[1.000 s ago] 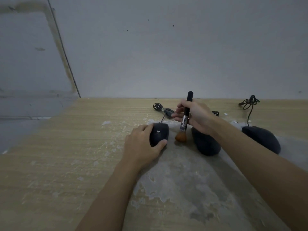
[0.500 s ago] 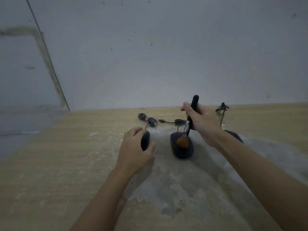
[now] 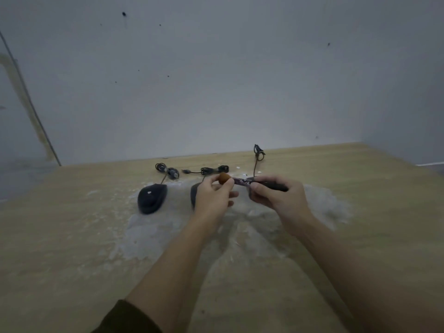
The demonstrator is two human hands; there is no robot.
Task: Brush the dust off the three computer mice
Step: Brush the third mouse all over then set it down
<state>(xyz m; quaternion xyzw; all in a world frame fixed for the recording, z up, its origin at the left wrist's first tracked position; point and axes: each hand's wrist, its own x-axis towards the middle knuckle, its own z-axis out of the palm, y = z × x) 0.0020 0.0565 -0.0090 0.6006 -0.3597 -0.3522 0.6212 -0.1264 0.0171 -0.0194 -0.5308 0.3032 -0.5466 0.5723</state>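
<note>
Having just lifted the brush (image 3: 242, 181) off the mice, we are gripping its handle in our right hand (image 3: 278, 198) while our left hand (image 3: 212, 195) is pinching its bristles clean, the middle mouse (image 3: 193, 195) lying just behind that hand.

1. No legible text, brand, number or sign appeared anywhere in the scene.
2. The brush (image 3: 242, 181) ferrule, held between both hands, bore pale markings, too blurred to be read.

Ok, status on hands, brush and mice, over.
Right hand shut on black-handled brush, held level above table. Left hand fingering its brown bristle tip. Left dark mouse free; middle mouse partly hidden; third unseen.
</note>
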